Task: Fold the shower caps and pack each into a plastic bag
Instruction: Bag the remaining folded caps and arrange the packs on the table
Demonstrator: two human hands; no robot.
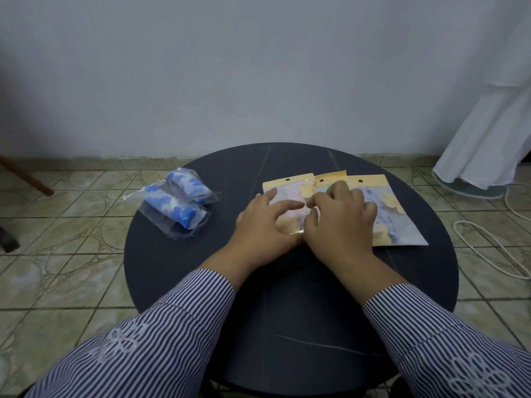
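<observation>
Both your hands press flat, fingers spread and gripping nothing, on the pink cap's yellow-topped clear plastic packet (287,196) at the round dark surface (287,297); its long axis runs near-to-far beneath your left hand (264,222) and right hand (339,216).

a home room: worn green patterned floor tiles (71,231), plain grey painted wall (230,67), small round dark table (402,282), hanging white garment (488,133).

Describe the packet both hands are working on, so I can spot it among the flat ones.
On the round dark table, three flat yellow-topped packets fan out right of centre. Take the leftmost packet, under both the left hand and right hand: its contents are pink, not purple.
</observation>
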